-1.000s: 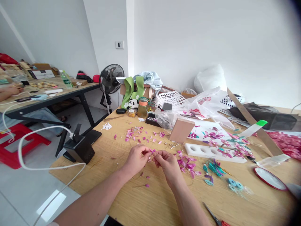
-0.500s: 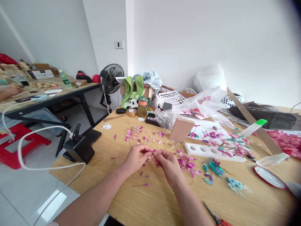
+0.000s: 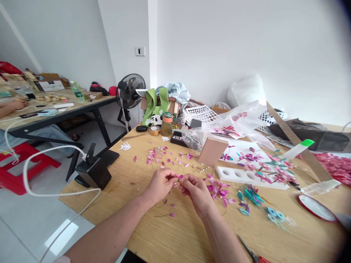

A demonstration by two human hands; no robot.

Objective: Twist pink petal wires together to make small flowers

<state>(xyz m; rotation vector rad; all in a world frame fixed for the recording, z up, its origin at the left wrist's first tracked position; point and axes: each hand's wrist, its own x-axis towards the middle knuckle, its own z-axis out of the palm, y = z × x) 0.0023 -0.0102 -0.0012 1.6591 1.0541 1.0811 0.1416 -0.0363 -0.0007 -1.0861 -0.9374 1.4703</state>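
Between my fingertips is a small magenta petal (image 3: 180,176), pinched from both sides above the wooden table (image 3: 153,237). My left hand (image 3: 161,185) closes thumb and forefinger on its left end. My right hand (image 3: 195,190) pinches the right side, its other fingers curled. Just right of my right hand lies a heap of magenta petals (image 3: 219,190). Loose pink petals (image 3: 157,155) and thin stems are scattered beyond my hands. A stemmed magenta bud (image 3: 172,215) rests on the wood nearer to me.
Flower sprays stand in a white holder with round holes (image 3: 227,172), beside a pinkish block (image 3: 212,151). Teal pieces (image 3: 253,195), blue spools (image 3: 275,213), a red-rimmed round dish (image 3: 316,207) and scissors (image 3: 251,250) lie right. A black box with a cable (image 3: 94,173) sits left.
The view has shifted slightly. Both hands keep their pinch, and the magenta petal between them shows a little differently.
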